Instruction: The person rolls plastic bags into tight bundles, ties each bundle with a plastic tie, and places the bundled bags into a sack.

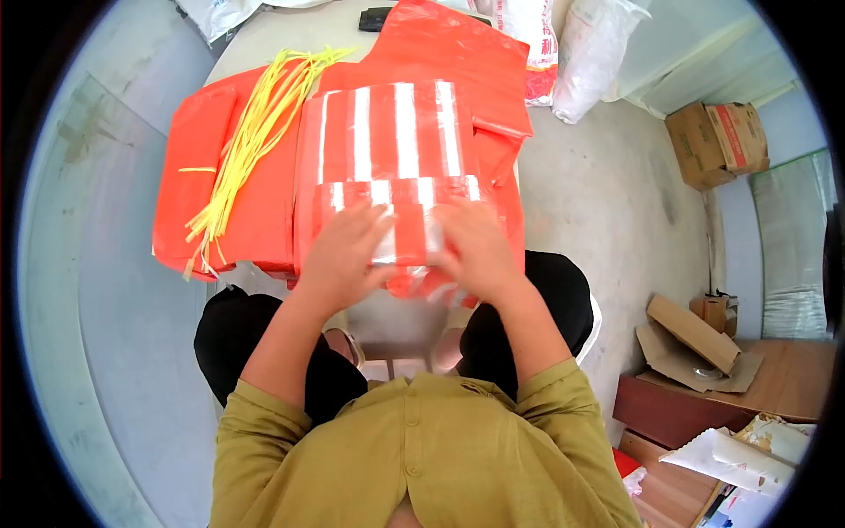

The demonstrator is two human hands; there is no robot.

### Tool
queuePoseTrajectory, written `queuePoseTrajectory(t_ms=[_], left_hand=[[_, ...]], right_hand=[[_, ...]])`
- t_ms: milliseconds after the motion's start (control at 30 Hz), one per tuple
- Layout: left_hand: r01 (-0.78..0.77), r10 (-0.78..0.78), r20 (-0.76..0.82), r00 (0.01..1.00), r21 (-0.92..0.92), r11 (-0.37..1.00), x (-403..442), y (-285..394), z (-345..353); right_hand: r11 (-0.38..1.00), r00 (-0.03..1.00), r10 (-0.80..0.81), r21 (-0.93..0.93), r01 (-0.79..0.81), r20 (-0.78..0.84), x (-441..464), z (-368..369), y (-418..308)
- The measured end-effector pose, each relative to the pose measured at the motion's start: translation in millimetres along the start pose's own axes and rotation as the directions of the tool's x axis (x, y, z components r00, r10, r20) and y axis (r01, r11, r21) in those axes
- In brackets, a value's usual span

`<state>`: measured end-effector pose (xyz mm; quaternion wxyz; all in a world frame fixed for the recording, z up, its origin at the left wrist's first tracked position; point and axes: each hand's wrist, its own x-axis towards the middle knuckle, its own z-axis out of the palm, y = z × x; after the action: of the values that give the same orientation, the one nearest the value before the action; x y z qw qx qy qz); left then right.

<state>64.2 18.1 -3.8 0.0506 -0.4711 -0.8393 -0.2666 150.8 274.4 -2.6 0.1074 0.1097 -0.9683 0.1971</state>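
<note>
A stack of red-and-white striped plastic bags [407,132] lies in front of me, with its near part folded over. My left hand [350,251] rests on the left side of this fold, fingers stretched out and thumb apart. On the right side, my right hand [478,246] touches the striped plastic with its fingers apart, somewhat blurred. Crumpled striped plastic hangs at the near edge between the hands. Left of the stack, a bundle of yellow ties [255,145] lies across red plastic [189,198].
Red plastic sheeting [449,44] covers much of the table [264,42]. White sacks [598,53] stand behind it at the right. Cardboard boxes [717,145] sit by the far wall. An opened carton [695,348] lies on a wooden cabinet [792,370] at right.
</note>
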Motion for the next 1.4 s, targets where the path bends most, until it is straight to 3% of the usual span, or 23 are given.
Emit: queuePoseTrajectory(t_ms=[33,233,433,733,833,933,1000,1033,1067,1133,1200,1300,1400], left_hand=[[0.005,-0.005,0.033,0.999,-0.007,1.000,2.2,3.5,3.8],[0.104,-0.100,0.194,0.976,-0.007,0.995,-1.1,-6.0,7.2],[0.189,-0.199,0.218,0.955,0.068,0.980,-9.9,-16.8,-1.7],[0.234,-0.280,0.227,0.933,0.210,0.949,-9.1,-17.9,-20.7],[0.400,-0.368,0.414,0.833,0.011,0.917,6.3,-21.5,-44.2],[0.776,-0.715,0.325,0.619,-0.113,0.621,21.0,-16.1,-59.0],[0.603,-0.608,-0.029,0.793,-0.104,0.791,14.4,-29.6,-43.7],[0.507,-0.509,-0.207,0.835,-0.067,0.859,13.7,-34.2,-39.7],[0.434,-0.424,-0.195,0.884,0.009,0.901,14.8,-35.7,-37.8],[0.267,-0.245,-0.148,0.958,0.153,0.951,23.9,-31.2,-33.6],[0.207,-0.194,-0.091,0.977,0.168,0.964,28.5,-31.4,-13.6],[0.181,-0.182,-0.016,0.983,0.190,0.965,34.9,-37.3,11.9],[0.233,-0.239,0.008,0.971,0.194,0.953,36.8,-44.2,22.8]], right_hand=[[0.991,0.990,-0.129,-0.010,0.130,0.056,4.5,6.0,-6.2],[0.996,0.956,-0.010,0.093,-0.018,0.294,12.7,14.8,5.8],[0.994,0.921,0.068,0.049,-0.094,0.382,7.8,-7.0,21.8],[0.989,0.886,0.049,0.103,-0.108,0.460,19.3,-20.3,35.6],[0.938,0.796,0.147,0.173,-0.301,0.587,43.0,-44.9,33.1],[0.851,0.691,0.479,-0.095,-0.516,0.541,85.4,-82.3,9.4],[0.939,0.915,0.344,-0.056,-0.340,0.213,94.6,-70.7,25.8],[0.968,0.969,0.245,-0.064,-0.243,0.032,97.3,-61.5,34.6],[0.981,0.978,0.189,-0.016,-0.191,-0.086,98.1,-48.7,41.7],[0.998,0.999,0.044,0.042,-0.044,0.006,97.3,-32.7,36.1],[0.988,0.984,-0.152,0.040,0.148,0.091,87.8,-2.3,35.1],[0.981,0.982,-0.125,-0.128,0.144,0.140,76.5,27.2,20.3],[0.980,0.985,-0.129,-0.134,0.144,0.114,78.2,37.4,26.2]])
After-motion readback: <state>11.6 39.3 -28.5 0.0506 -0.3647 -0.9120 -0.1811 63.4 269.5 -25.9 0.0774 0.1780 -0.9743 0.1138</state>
